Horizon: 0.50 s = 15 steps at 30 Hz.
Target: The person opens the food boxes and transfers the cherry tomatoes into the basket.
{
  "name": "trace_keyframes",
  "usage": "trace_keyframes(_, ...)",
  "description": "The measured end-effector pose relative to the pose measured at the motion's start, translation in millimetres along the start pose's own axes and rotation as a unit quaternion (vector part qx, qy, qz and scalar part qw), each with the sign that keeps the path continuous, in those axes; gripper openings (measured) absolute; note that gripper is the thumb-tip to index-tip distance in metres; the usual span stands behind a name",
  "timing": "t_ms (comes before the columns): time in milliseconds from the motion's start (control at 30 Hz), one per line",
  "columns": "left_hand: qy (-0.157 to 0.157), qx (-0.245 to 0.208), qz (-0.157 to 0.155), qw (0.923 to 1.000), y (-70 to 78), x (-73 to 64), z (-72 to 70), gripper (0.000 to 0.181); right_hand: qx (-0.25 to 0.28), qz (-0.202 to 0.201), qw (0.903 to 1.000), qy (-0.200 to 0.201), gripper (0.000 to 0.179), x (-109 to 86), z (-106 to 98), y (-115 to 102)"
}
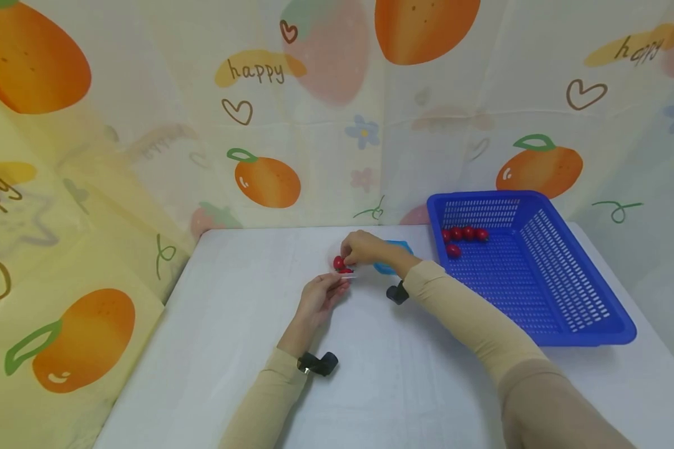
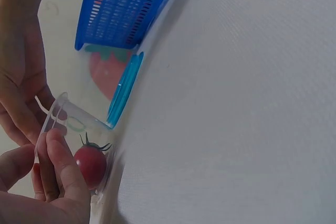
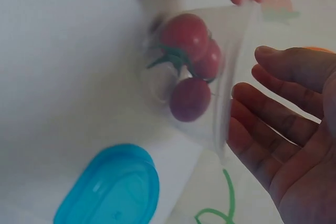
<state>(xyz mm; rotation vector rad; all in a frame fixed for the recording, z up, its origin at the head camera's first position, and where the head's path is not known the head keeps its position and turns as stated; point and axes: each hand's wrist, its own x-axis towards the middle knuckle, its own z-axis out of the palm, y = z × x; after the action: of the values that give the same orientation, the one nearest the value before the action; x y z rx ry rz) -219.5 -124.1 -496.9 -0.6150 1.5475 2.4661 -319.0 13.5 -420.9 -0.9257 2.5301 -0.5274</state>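
Note:
A clear plastic container (image 3: 210,132) holds several small red tomatoes (image 3: 184,38) with green stems. My left hand (image 1: 317,296) pinches the container's rim between thumb and fingers, with one tomato (image 2: 90,166) showing through the wall in the left wrist view. At the opposite side of the rim is my right hand (image 1: 365,247), fingers loosely bent. In the right wrist view its thumb and fingers (image 3: 281,111) are spread, with nothing between them. A turquoise lid (image 3: 115,187) lies on the table beside the container, partly behind the right hand in the head view.
On the right stands a large blue plastic basket (image 1: 567,274) with several red tomatoes (image 1: 468,233) in its far left corner. A white cloth (image 1: 213,324) covers the table. Behind it hangs a fruit-patterned curtain (image 1: 314,125).

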Motion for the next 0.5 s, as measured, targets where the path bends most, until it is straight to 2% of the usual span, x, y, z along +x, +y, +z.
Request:
trace_keyframes(300,-0.005,-0.004,0.009,0.9999,-0.8,0.8,-1.0,0.012,-0.025,0.048,0.9979,-0.036,0.016,13.8,19.2,-3.4)
trace_keyframes(500,-0.011,-0.004,0.011,0.9999,-0.9,0.6,-1.1,0.008,-0.041,0.044,0.9975,-0.038,0.015,18.6,25.5,-1.5)
